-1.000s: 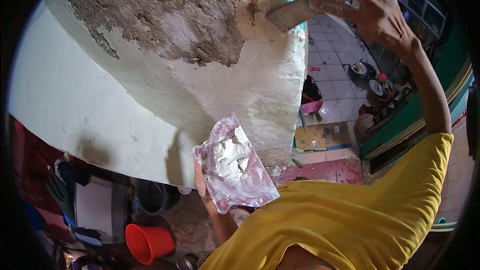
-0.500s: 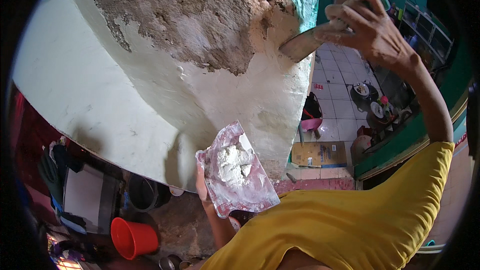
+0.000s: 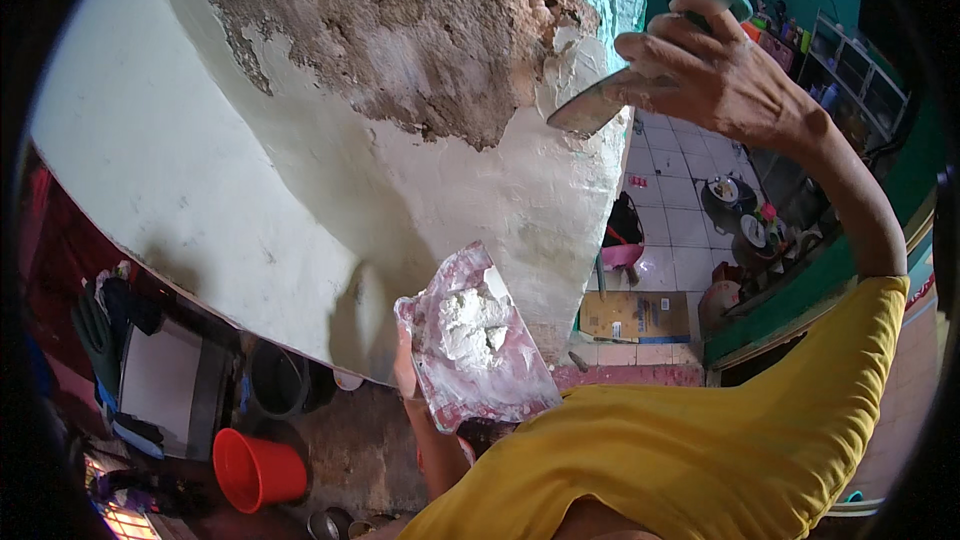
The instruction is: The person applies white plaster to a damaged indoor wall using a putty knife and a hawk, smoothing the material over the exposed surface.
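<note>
My right hand (image 3: 715, 75) is raised, fingers wrapped round a wide-bladed putty knife (image 3: 592, 110). Its blade lies against the wall near the corner, just below a ridged smear of fresh white plaster (image 3: 570, 58). Low in the middle, my left hand (image 3: 404, 368) grips the left edge of a reddish, plaster-smeared board (image 3: 500, 395); most of its fingers are hidden beneath. A lumpy heap of white plaster (image 3: 470, 328) rests on the board. Above, a rough brown-grey bare patch (image 3: 370, 30) meets the smooth white coat of the wall (image 3: 460, 190).
The wall's right edge carries turquoise paint (image 3: 620, 0). Beyond it, a tiled floor (image 3: 680, 200) holds dishes, a pink basin (image 3: 622, 254) and flattened cardboard (image 3: 635, 316). At lower left stand a red bucket (image 3: 258, 470) and a dark bucket (image 3: 278, 380).
My right hand has drawn the putty knife slightly left and down along the wall. White plaster now covers part of the brown area near the corner. The left hand and board stay nearly still.
</note>
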`<move>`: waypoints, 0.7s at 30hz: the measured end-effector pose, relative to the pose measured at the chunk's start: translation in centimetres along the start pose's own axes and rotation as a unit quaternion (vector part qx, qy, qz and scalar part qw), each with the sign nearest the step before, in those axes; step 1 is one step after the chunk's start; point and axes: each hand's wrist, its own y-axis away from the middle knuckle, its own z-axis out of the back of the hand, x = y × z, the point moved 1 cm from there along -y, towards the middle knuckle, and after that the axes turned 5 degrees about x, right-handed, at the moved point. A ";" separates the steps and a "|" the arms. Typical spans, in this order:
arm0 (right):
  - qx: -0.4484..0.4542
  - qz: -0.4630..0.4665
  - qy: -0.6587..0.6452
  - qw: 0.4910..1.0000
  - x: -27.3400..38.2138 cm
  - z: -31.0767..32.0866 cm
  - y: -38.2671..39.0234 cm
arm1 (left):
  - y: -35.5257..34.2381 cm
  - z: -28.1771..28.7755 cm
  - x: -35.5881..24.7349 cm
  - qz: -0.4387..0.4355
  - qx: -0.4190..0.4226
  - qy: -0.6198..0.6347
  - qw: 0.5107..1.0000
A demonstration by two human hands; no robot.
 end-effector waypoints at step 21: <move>0.001 -0.028 0.017 0.999 -1.1 0.9 -2.2 | 0.2 2.4 0.3 0.000 -0.006 -0.010 1.000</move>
